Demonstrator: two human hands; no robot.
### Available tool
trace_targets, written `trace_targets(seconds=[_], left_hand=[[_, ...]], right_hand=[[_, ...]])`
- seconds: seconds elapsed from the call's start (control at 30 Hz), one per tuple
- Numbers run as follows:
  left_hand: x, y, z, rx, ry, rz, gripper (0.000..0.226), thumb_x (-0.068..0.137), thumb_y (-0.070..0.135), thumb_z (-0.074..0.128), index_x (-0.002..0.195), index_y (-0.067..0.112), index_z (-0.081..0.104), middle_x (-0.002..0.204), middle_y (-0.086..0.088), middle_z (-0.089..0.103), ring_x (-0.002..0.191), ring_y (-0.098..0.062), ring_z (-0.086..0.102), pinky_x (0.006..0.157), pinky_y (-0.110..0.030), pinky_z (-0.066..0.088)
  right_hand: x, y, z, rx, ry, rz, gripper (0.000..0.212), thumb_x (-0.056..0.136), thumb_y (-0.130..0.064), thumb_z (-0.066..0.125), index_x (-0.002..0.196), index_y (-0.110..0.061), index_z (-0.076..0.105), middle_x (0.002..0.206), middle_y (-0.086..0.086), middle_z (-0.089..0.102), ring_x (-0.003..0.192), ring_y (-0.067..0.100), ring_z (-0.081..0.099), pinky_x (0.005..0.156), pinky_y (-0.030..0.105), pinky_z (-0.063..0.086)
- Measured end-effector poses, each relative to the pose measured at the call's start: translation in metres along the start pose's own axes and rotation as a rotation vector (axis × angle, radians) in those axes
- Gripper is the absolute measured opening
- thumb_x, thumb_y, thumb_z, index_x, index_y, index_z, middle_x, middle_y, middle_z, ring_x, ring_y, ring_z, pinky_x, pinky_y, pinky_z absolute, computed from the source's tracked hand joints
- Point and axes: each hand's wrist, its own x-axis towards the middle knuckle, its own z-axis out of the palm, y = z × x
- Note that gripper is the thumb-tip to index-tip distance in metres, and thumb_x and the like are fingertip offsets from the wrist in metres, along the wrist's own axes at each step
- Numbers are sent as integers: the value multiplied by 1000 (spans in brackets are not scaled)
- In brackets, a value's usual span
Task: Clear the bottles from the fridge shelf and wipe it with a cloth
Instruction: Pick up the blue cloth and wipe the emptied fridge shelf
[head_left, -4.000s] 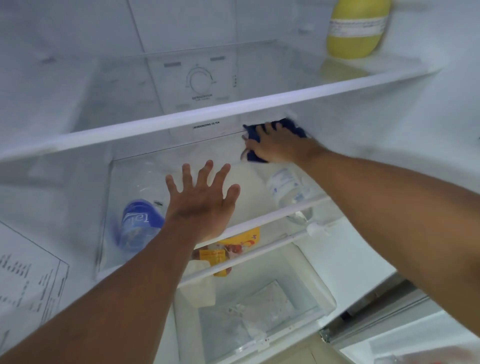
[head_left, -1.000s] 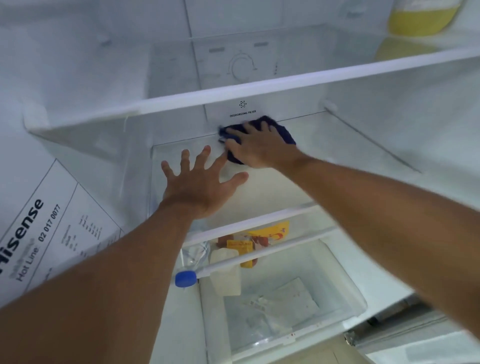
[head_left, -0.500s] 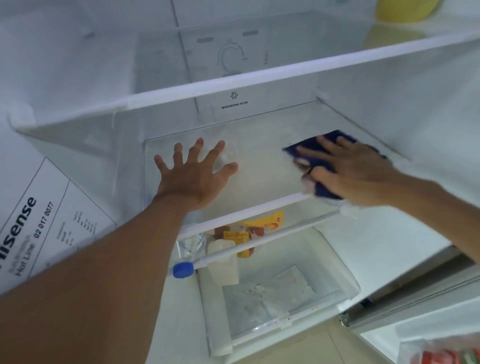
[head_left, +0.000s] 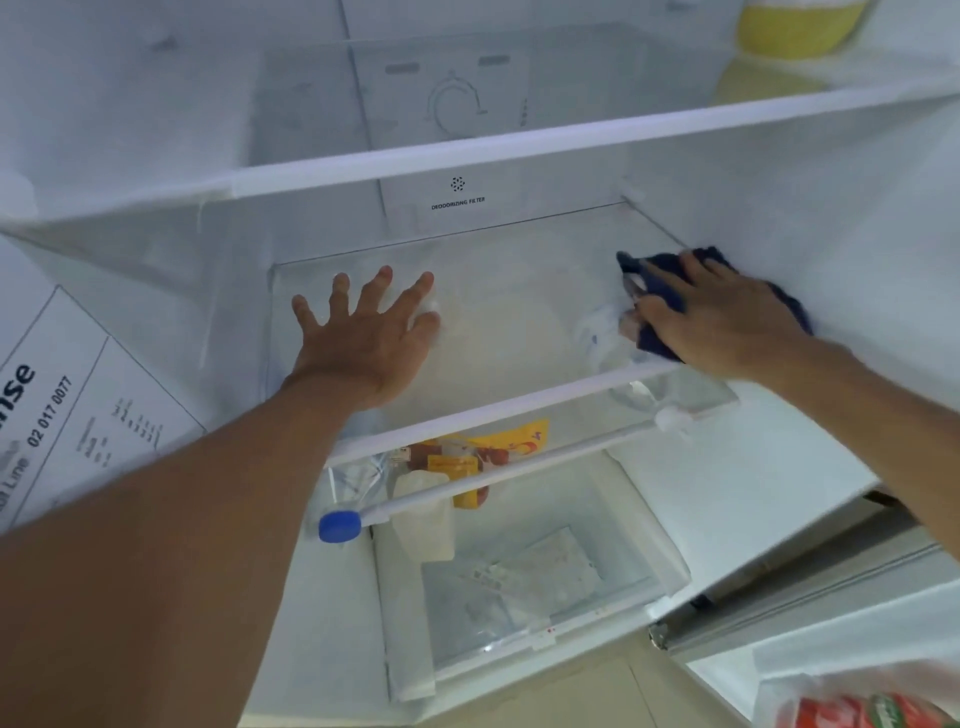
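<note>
The glass fridge shelf (head_left: 519, 322) has no bottles standing on it. My right hand (head_left: 722, 317) presses a dark blue cloth (head_left: 660, 280) flat onto the shelf's right side, close to the fridge wall. My left hand (head_left: 363, 338) rests on the left part of the shelf, palm down with fingers spread. Through the glass, clear plastic bottles show on the level below: one with a blue cap (head_left: 340, 526) at the left and another (head_left: 639, 395) lying under the right front edge.
A yellow container (head_left: 795, 26) stands on the upper shelf at the top right. Below the wiped shelf lie yellow and red packets (head_left: 467, 457) and a white carton (head_left: 423, 519) over a clear crisper drawer (head_left: 545, 597). A red-labelled item (head_left: 857, 712) sits at the bottom right.
My right hand has slid the cloth from the back middle of the shelf across to the right side and a little farther back along the wall. My left hand has stayed planted.
</note>
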Motion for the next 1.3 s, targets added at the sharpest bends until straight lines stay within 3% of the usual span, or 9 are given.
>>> trace_targets(seconds=[0.1,0.27,0.5,0.6,0.7,0.9,1.07,1.17,1.3], left_hand=[[0,0,1,-24,-1,-11,74,85,74,-4,158,59,0,176,11,0,161,-34,-2,122,-70,-4],[-2,3,-3,-32,-14,-23,90,80,65,-11,165,41,4,176,9,-2,162,-33,-3,124,-67,-4],[-13,11,-13,-224,102,-79,70,97,50,10,161,31,33,172,1,27,158,-30,19,125,-61,6],[-22,18,-22,-231,431,-81,48,102,45,30,128,22,64,131,-11,66,119,-34,59,102,-53,37],[-32,23,-25,-94,561,32,53,102,54,36,100,20,77,96,-6,72,90,-28,61,82,-42,32],[-46,62,-38,-194,242,-241,67,72,95,44,98,43,79,101,5,67,106,-29,54,88,-44,34],[-54,83,-64,-482,-174,-428,41,80,65,64,111,39,59,118,3,69,113,-28,61,101,-42,47],[-87,84,-77,-775,-182,-416,44,88,47,73,126,35,54,112,0,70,107,-26,69,98,-41,56],[-147,81,-96,-1171,-78,-441,30,90,31,79,106,38,54,106,-1,77,96,-19,74,87,-36,62]], right_hand=[[63,-27,-15,179,-76,122,85,82,-73,-1,158,-37,9,171,12,8,152,46,11,120,64,15],[130,-103,-31,158,-51,-68,83,85,-77,3,157,-38,15,169,14,13,149,55,15,118,66,14],[37,-155,-12,303,85,-124,81,83,-73,0,159,-45,15,171,7,14,153,45,11,123,56,5],[12,-157,-18,387,124,-164,69,92,-65,16,152,-40,39,165,11,30,151,40,21,123,51,15],[13,-119,-36,687,277,-9,48,96,-48,33,117,-29,72,131,12,59,128,33,46,106,42,41],[10,-66,-33,745,15,-55,31,93,-46,58,121,-40,70,110,-6,58,98,17,58,77,23,43],[-10,-70,-51,1120,-128,62,31,81,-21,80,109,-35,76,112,-3,70,99,17,67,85,28,56],[-43,-69,-62,1264,-79,0,35,82,-6,75,108,-30,77,107,-5,75,103,17,70,90,32,58],[-100,-71,-96,1317,-34,-86,40,84,-4,75,102,-40,75,100,-11,78,99,11,72,77,16,55]])
